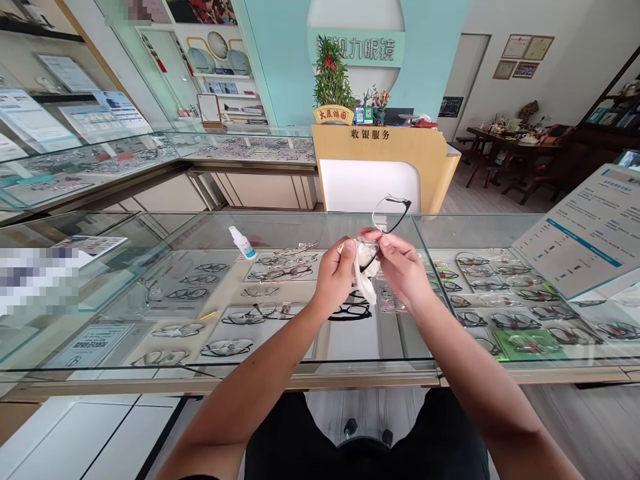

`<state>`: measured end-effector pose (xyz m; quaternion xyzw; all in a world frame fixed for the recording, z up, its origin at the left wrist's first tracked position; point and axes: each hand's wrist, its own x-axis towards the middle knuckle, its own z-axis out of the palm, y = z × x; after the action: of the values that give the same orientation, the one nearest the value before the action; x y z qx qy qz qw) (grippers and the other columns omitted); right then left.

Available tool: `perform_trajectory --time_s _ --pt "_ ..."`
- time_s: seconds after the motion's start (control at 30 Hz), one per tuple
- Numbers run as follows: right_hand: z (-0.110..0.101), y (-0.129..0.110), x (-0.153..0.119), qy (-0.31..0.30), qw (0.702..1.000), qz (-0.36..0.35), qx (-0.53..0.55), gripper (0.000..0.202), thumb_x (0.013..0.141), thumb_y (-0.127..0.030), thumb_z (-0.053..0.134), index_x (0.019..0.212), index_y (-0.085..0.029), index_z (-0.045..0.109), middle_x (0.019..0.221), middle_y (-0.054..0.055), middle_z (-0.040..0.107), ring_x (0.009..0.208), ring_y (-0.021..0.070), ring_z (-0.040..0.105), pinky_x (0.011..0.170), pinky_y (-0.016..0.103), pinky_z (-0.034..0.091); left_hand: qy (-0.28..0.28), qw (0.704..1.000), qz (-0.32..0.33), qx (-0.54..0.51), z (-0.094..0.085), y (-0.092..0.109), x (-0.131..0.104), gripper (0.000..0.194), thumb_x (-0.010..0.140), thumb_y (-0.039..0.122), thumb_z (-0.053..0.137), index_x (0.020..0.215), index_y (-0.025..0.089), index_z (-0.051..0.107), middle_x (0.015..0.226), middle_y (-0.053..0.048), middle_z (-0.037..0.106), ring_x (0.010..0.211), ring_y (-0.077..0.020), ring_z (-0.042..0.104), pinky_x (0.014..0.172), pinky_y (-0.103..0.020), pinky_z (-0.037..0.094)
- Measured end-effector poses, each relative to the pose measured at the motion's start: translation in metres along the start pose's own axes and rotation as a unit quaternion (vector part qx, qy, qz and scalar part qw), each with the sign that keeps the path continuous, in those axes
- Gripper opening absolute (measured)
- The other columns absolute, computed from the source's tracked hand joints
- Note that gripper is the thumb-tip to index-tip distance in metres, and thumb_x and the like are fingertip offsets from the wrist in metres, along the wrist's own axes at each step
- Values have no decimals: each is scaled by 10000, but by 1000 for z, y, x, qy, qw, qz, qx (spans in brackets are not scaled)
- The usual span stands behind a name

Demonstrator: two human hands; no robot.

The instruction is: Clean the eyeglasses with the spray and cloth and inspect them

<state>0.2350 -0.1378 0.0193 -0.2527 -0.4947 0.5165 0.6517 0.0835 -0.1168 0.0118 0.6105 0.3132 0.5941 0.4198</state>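
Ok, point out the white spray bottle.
The white spray bottle is on the glass counter, left of centre in the head view, to the left of the left hand.

I see a spray bottle (243, 243) on the display counter (360, 383), left of the held eyeglasses (401, 219). The cashier desk (370, 180) stands behind.

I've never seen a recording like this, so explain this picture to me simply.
There is no machine here: a person works bare-handed, and a camera worn on the head looks forward and down. The left hand pinches a whitish cloth around part of some dark-framed eyeglasses, which the right hand grips with one lens rim sticking up. Below is a clear glass display counter; a white spray bottle with a blue label sits on it, and rows of spectacles appear to lie beneath its top.
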Motion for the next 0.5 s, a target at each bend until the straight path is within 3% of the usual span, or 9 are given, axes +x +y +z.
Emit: perform_trajectory --time_s 0.07,0.17,0.3,0.4,0.5 --pt "-6 -2 3 15 1000 -16 5 359 878 -672 940 1000 -334 919 1279 65 865 1457 345 670 1212 502 538 -1 1000 2 9 -4 -1 3 811 892 977 703 666 237 460 648 19 415 635 -153 386 604 -330 377" --pt "-16 -6 9 41 999 -35 8 336 907 -638 919 1047 -333 906 1305 69 854 1376 316 701 1192 485 548 19 1000 -9 -6 -10 -10 9 771 904 950 725 711 232 520 678 20 467 661 -150 447 633 -312 423" --pt "-27 -13 14 59 996 -62 11 290 933 -598 899 1045 -330 888 1345 67 840 1281 286 723 1121 454 576 41 985 -66 -152 -17 -21 20 703 786 908 883 969 256 694 911 -8 726 904 -196 700 742 -296 560" --pt "-31 -17 16 68 995 -69 13 285 924 -595 903 1021 -328 882 1283 64 843 1277 284 726 1082 436 587 18 970 -86 -227 -21 -21 27 668 771 738 1001 1106 264 672 1254 -71 818 1189 -257 761 901 -353 626" --pt "-34 -19 18 76 995 -67 6 286 923 -596 893 998 -321 867 1235 70 840 1287 290 727 1067 432 592 40 971 -51 -229 -29 -19 34 598 764 512 1042 1135 280 635 1293 -79 824 1256 -273 758 994 -391 621"
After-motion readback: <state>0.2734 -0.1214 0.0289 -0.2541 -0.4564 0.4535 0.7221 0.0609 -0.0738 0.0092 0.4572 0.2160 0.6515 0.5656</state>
